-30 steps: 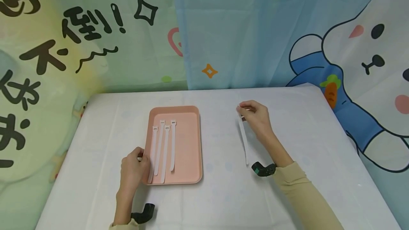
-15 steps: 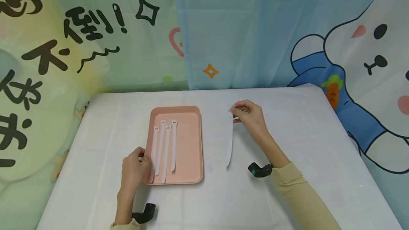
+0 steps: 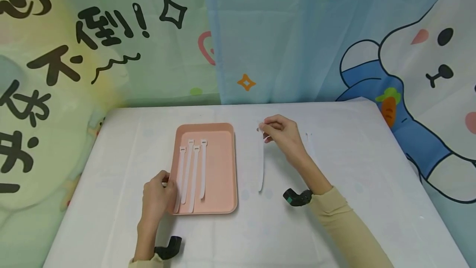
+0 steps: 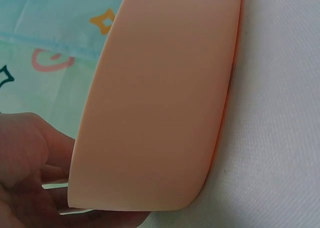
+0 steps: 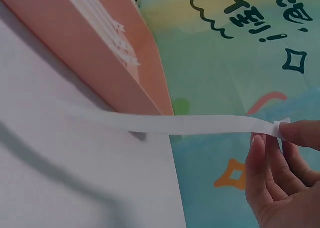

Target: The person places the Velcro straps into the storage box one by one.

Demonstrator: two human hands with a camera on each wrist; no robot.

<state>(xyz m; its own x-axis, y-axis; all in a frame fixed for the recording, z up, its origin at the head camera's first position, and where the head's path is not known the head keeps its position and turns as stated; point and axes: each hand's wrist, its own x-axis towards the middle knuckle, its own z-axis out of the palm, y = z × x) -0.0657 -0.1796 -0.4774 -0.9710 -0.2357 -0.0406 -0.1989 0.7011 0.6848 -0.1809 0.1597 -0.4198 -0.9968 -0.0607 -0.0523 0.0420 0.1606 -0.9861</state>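
My right hand (image 3: 281, 135) pinches a white cable tie (image 3: 261, 160) by its slotted head, between thumb and fingertips. The strap stretches out toward the near side, right of the pink tray (image 3: 219, 168). In the right wrist view the cable tie (image 5: 190, 124) runs leftward from the fingers, its far end blurred. Several white cable ties (image 3: 193, 177) lie roughly side by side in the tray's left half, heads at the far end. My left hand (image 3: 159, 193) grips the tray's near left edge. In the left wrist view the tray's outer wall (image 4: 160, 102) hides part of that hand.
A white cloth covers the table (image 3: 245, 235). A faint white strip-like thing (image 3: 310, 142) lies beside the right forearm, hard to tell against the cloth. A printed curtain (image 3: 275, 36) hangs behind the table's far edge.
My right hand has moved left toward the tray, carrying the cable tie, which now hangs straighter toward the near side. The left hand and the tray stay where they were.
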